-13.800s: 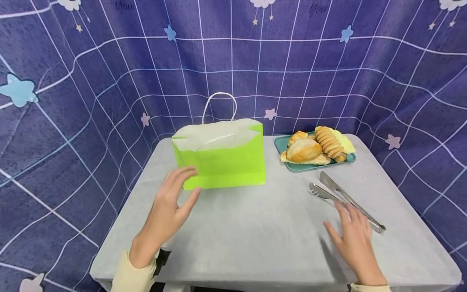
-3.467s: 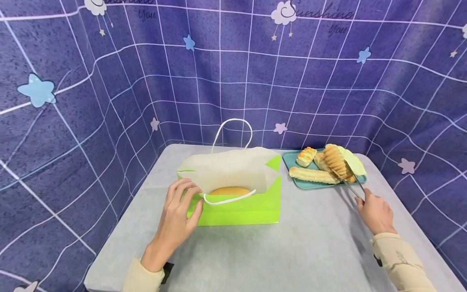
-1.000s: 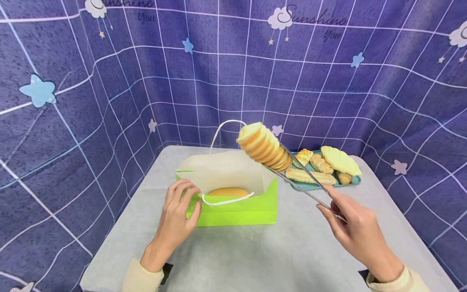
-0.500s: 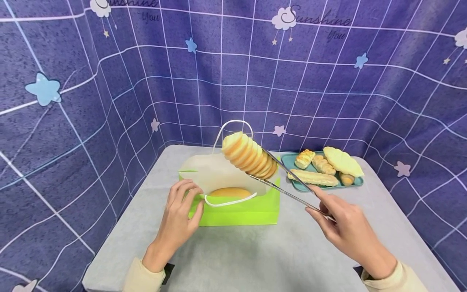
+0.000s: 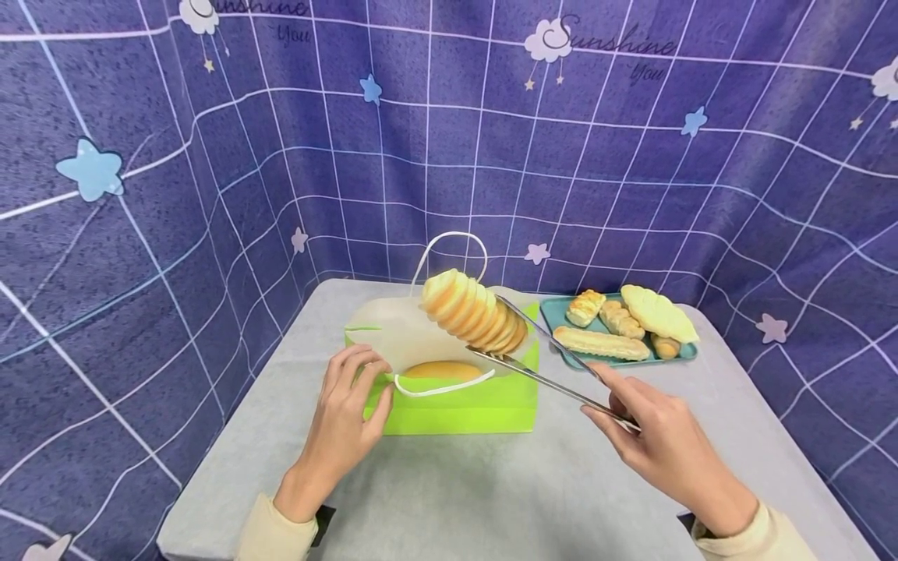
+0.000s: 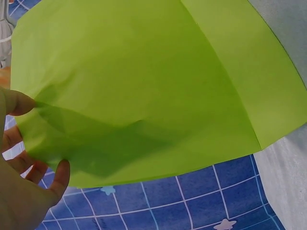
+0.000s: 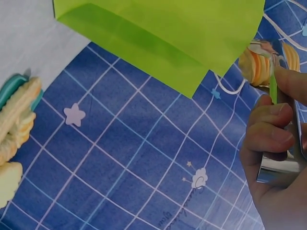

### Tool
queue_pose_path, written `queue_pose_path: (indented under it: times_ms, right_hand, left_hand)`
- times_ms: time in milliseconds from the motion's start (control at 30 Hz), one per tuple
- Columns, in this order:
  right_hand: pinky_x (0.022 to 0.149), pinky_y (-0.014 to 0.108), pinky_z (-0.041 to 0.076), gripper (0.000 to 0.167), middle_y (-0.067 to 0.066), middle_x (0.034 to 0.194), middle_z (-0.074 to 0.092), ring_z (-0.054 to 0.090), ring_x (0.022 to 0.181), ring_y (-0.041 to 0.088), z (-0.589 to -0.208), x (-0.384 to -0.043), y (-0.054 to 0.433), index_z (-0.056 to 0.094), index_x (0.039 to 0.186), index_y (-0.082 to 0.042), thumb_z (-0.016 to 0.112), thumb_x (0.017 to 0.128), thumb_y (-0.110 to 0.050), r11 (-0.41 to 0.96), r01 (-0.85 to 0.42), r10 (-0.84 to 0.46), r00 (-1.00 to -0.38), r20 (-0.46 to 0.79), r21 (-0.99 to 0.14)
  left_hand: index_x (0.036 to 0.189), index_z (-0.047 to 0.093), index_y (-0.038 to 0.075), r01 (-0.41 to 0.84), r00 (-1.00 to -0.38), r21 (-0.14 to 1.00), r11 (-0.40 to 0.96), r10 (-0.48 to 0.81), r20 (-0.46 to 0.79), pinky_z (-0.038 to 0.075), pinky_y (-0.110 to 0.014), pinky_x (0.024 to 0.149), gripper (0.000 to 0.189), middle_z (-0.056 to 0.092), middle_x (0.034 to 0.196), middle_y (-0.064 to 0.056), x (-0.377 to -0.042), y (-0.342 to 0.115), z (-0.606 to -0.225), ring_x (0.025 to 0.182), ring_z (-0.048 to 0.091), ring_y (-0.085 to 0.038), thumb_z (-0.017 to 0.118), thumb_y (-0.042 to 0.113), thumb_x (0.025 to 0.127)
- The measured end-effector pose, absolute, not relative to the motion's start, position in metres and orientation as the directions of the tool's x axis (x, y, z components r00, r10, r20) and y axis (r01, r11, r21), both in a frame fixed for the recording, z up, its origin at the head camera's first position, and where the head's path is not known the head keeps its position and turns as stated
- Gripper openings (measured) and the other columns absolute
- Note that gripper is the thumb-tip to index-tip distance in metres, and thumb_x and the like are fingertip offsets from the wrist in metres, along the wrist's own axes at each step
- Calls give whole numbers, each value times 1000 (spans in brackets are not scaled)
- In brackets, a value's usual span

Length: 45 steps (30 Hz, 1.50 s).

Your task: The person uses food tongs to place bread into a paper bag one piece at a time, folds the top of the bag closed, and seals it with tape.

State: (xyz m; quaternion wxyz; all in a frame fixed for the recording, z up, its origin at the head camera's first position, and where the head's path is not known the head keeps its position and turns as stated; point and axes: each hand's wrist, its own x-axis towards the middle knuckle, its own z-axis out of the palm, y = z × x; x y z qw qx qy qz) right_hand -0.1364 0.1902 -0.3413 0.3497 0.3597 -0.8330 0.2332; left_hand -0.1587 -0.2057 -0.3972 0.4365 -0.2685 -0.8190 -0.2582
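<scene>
My left hand (image 5: 344,428) pinches the top edge of a lime-green paper bag (image 5: 459,413) at its front left corner. In the left wrist view the thumb lies on the bag's green face (image 6: 144,86) and the fingers pass behind its edge. My right hand (image 5: 662,440) grips metal tongs (image 5: 550,382), their tips on either side of a ridged, spiral-shaped bread (image 5: 473,312). This bread hangs tilted over the bag's open mouth. Inside the bag the top of a smooth golden bread (image 5: 442,369) shows; the rest of it is hidden.
On the grey table (image 5: 477,499) at the back right sits a teal tray (image 5: 554,310) bearing several breads, among them a long ridged one (image 5: 599,343) and a pale shell-shaped one (image 5: 658,310). A purple-blue grid curtain (image 5: 449,140) surrounds the table. The bag's rear handle (image 5: 454,234) stands up.
The tongs, in my right hand, took the spiral bread from the tray and carried it left over the bag, lately lowering it slightly. Earlier, a round bread left the tray; my left hand came to the bag's edge.
</scene>
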Motion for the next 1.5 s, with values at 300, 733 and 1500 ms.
queue_pose_path:
  times_ms: [300,733,1500]
  right_hand:
    - [48,13,33,49,-14,73,48,34,56,-5,-343,-135,189,64,129,-10,54,99,-48,642,-750,-461,-543,702,-158]
    - [50,12,34,44,-15,73,48,36,56,-4,-342,-134,190,65,129,-11,66,94,-37,648,-742,-457,-559,692,-171]
    - [55,12,36,50,-14,76,49,40,61,-2,-343,-135,216,64,130,-4,58,98,-42,650,-740,-375,-511,773,-174]
  left_hand:
    - [101,66,4,663,-480,191,724,215,850,34,-46,106,17,61,109,-12,-159,-206,-398,119,49,-38,62,8,85]
    - [100,66,4,659,-488,196,726,215,846,34,-46,107,16,61,109,-12,-159,-205,-396,119,49,-38,61,9,86]
    - [97,65,4,664,-484,199,721,212,849,35,-45,106,13,60,108,-12,-159,-201,-396,118,49,-38,58,10,88]
